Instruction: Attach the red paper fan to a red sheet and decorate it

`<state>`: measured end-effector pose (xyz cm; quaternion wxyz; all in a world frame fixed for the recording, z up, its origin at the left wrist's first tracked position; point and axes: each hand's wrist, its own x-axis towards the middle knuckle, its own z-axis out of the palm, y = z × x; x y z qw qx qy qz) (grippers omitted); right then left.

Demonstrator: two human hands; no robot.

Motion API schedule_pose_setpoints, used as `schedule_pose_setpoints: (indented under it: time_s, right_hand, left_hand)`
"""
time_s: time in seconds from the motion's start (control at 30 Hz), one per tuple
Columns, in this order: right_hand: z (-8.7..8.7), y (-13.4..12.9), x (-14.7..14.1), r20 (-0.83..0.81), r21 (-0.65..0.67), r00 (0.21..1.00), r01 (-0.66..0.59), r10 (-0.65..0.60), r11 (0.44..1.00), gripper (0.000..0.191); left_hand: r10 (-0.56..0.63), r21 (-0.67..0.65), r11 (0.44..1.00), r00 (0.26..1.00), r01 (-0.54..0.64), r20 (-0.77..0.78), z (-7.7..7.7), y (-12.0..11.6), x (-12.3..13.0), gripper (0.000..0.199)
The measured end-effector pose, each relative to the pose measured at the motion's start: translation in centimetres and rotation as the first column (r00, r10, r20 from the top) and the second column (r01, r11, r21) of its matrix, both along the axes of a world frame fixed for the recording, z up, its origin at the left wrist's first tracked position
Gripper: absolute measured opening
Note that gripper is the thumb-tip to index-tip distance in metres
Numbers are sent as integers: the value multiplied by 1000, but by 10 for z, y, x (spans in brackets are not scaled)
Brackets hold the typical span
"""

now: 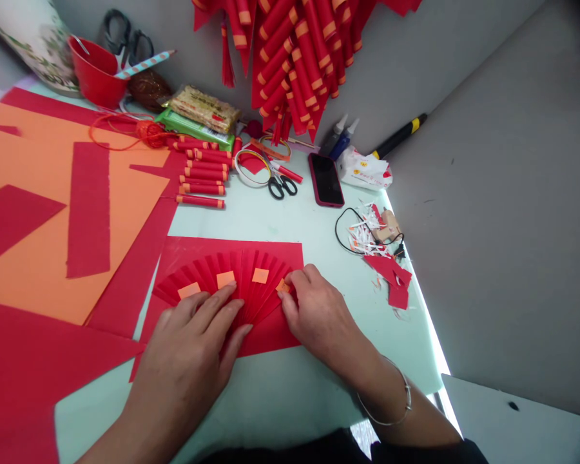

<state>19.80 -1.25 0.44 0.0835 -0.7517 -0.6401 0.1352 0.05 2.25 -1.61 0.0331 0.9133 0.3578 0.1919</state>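
Note:
A pleated red paper fan [241, 270] lies spread on a red paper sheet [275, 335]. Several small orange pieces rest across its folds, among them one orange square [260, 276] right of the middle. My left hand [193, 341] lies over the fan's left and lower part, fingers apart and flat, fingertips at two orange pieces. At the fan's right edge, my right hand [314, 312] pinches a small orange piece [283, 285] between thumb and fingers.
Red paper rolls [203, 174], scissors [283, 185] and a phone [325, 179] lie beyond the fan. Paper scraps [367, 235] are at the right, large orange sheets [130, 212] at the left. Red rolls [294, 58] hang on the wall; a red cup [96, 77] stands back left.

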Motion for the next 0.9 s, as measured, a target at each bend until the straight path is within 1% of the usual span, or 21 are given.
schedule_pose_setpoints:
  time_s: [0.17,0.5,0.57,0.7,0.9]
  right_hand:
    - [0,-2,-1,20,3,1000,-1,1,1000,12]
    - [11,-4,8,1,-30,1000,16,-16,999,13]
    - [13,-4,9,-35,-28,999,-2,1,1000,14]
    - [14,-4,8,-112,5,991,-78,78,997,18]
    - [11,-3,7,-124,27,981,-145,147,989,25]
  left_hand:
    - [-2,17,1000,1000,2,-4,0,0,0,32]
    - [3,-9,1000,1000,-3,9,0,0,-1,31]
    - [5,-9,1000,1000,-5,6,0,0,-1,31]
    - [-2,-3,1000,1000,2,9,-1,0,0,32]
    - [-1,-1,1000,1000,1,8,0,0,1,32]
